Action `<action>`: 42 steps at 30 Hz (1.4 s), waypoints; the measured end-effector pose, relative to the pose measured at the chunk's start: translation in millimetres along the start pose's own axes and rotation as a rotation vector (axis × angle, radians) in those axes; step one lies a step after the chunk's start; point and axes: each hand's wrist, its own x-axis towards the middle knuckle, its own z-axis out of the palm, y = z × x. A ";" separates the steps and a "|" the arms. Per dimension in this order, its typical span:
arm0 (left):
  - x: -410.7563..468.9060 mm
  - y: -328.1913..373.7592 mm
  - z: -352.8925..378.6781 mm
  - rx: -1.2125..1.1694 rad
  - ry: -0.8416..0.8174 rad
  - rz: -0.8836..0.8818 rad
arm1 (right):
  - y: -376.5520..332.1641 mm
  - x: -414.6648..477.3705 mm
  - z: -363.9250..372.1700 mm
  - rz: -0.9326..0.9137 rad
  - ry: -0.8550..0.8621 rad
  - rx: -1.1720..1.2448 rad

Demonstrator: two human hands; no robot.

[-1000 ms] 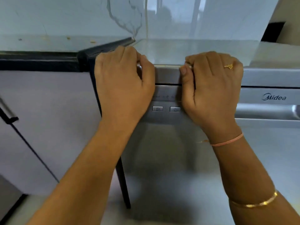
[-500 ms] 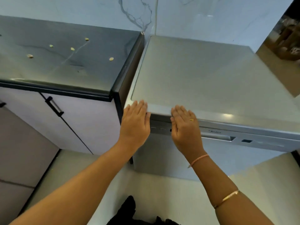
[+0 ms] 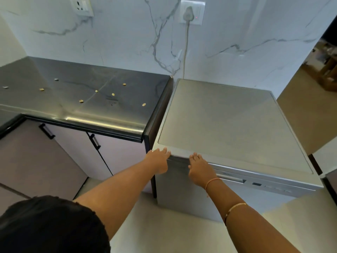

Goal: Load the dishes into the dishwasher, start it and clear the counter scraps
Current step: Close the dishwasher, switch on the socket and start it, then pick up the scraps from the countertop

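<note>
Two hands lie flat with straight fingers, holding nothing: the left hand (image 3: pixel 158 161) touches the front left corner of the dishwasher (image 3: pixel 228 121), and the right hand (image 3: pixel 198 170) just beside it rests on the upper strip of the closed door (image 3: pixel 182 189). The dishwasher is a silver box with a matte, faintly grained top and rounded corners, set against the veined marble wall (image 3: pixel 127 42). Just beside it, the glossy dark countertop (image 3: pixel 82 114) carries small yellowish scraps (image 3: pixel 144 104), scattered apart, above pale flat cabinet doors (image 3: pixel 32 161) with black bar handles (image 3: pixel 95 141).
</note>
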 end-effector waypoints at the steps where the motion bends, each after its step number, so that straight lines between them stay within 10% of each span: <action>1: -1.4 -0.8 0.8 0.004 0.001 0.003 | 0.3 0.1 -1.6 -0.002 -0.018 -0.006; 23: -15.5 -110.2 8.5 -0.382 0.593 0.114 | -57.2 38.1 -13.8 0.253 0.165 0.168; 35: 6.0 -281.1 -19.7 -0.514 0.604 0.123 | -216.6 129.1 -25.0 0.038 0.635 0.550; 42: 10.7 -331.6 -22.7 -0.701 0.601 0.023 | -243.8 184.4 -34.3 0.067 0.581 0.602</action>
